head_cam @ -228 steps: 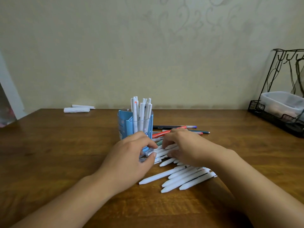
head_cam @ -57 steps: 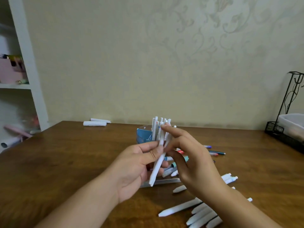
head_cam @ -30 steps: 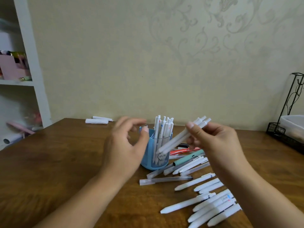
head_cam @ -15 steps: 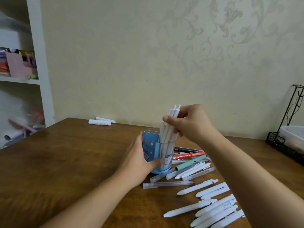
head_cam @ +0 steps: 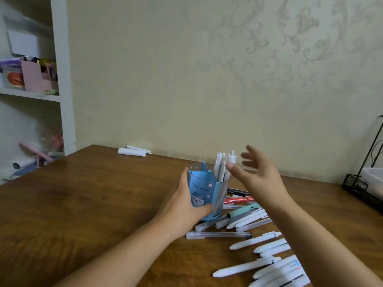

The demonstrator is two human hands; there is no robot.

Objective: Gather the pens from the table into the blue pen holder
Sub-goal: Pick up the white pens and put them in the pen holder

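The blue pen holder point(head_cam: 200, 191) stands upright on the wooden table point(head_cam: 83, 204), with several white pens point(head_cam: 222, 166) sticking out of its top. My left hand point(head_cam: 182, 206) grips the holder's left side and front, thumb across its lower front. My right hand point(head_cam: 259, 179) hovers just right of the pens in the holder, fingers spread and holding nothing. Several loose pens lie on the table to the right of the holder: white ones point(head_cam: 248, 266), a mint one point(head_cam: 244, 211), a red one point(head_cam: 238, 199) and a clear one point(head_cam: 217, 235).
Two white rolled items point(head_cam: 132, 151) lie at the table's far edge by the wall. A black wire rack point(head_cam: 366, 183) holding a white tub stands at the right edge. White shelves point(head_cam: 31, 94) with clutter rise at the left.
My right hand dropped its bundle of white pens into the holder and drew back to the right, fingers spread. My left hand kept its grip on the holder.
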